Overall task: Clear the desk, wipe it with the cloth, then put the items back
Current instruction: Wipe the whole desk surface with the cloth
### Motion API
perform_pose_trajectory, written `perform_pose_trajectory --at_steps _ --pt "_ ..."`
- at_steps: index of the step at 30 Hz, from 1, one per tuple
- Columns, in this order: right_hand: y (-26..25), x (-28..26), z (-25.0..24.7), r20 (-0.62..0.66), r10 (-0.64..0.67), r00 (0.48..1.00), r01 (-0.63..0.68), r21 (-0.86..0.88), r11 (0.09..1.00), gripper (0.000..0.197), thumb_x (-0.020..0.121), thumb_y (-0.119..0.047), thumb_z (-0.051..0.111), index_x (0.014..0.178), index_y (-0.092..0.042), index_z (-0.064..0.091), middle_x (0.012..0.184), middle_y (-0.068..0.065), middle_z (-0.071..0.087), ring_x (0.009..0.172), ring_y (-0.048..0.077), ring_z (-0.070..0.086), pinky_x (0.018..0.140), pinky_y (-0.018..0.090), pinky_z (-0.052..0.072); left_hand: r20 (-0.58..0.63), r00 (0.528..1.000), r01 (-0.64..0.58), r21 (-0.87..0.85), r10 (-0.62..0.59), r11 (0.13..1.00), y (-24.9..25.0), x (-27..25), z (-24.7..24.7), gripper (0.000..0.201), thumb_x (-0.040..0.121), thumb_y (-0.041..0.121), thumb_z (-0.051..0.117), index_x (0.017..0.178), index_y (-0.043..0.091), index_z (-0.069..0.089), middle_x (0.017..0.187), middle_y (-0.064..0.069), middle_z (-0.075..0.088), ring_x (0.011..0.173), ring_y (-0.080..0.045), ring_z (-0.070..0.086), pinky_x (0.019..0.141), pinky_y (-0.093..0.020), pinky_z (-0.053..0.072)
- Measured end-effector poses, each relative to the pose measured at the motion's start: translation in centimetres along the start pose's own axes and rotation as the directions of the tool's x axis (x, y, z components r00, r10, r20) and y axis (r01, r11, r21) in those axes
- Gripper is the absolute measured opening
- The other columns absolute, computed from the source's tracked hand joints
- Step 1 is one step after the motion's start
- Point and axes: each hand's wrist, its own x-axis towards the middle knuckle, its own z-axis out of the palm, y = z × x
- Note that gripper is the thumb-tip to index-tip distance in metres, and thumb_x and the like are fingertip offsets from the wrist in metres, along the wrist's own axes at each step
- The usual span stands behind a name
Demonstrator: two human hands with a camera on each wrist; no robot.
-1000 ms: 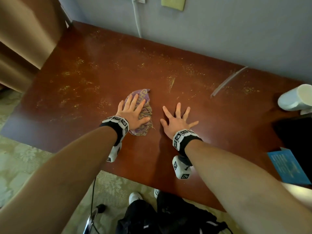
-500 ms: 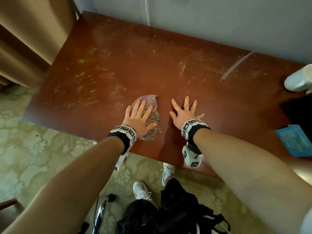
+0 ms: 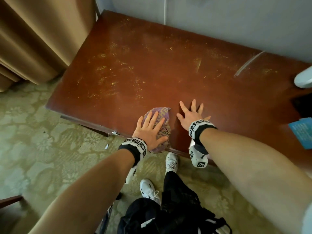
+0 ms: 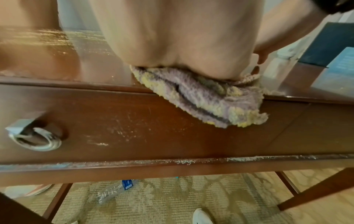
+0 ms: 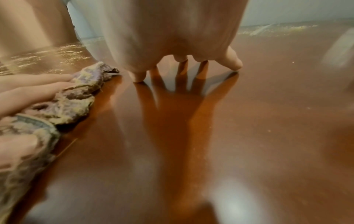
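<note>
A purple and yellow cloth [image 3: 163, 115] lies at the near edge of the reddish-brown desk [image 3: 152, 65]. My left hand [image 3: 150, 129] presses flat on it with straight, spread fingers. In the left wrist view the cloth [image 4: 210, 103] hangs partly over the desk's front edge under my palm. My right hand [image 3: 191, 114] rests flat on the bare wood just right of the cloth, fingers spread. The right wrist view shows its fingertips [image 5: 138, 77] touching the glossy top, with the cloth [image 5: 76, 97] to the left. Yellowish dust streaks cover the far left of the desk.
A white cup [image 3: 303, 78] and a blue booklet [image 3: 302, 132] sit at the desk's right end. A tan curtain [image 3: 42, 39] hangs left. A drawer pull [image 4: 36, 141] is on the desk front. A plastic bottle [image 4: 114, 192] lies on the carpet underneath.
Both hands have slid toward me across the desk; the left hand has dragged the cloth to the near edge, where it now overhangs.
</note>
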Motion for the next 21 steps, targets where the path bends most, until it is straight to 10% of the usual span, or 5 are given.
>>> perform_pose_trajectory --at_steps 21 --pt "-1.3 5.1 -2.6 -0.03 -0.034 0.999 0.033 -0.036 0.999 0.058 0.101 -0.061 0.02 0.152 -0.052 -0.006 0.162 -0.003 -0.025 0.145 0.036 -0.028 0.105 0.078 -0.001 0.098 0.99 0.105 -0.027 -0.102 0.994 -7.7 14.5 -10.9 0.084 0.087 0.078 0.016 0.15 0.035 -0.019 0.156 0.0 -0.032 0.144 -0.022 -0.028 0.118 -0.052 -0.006"
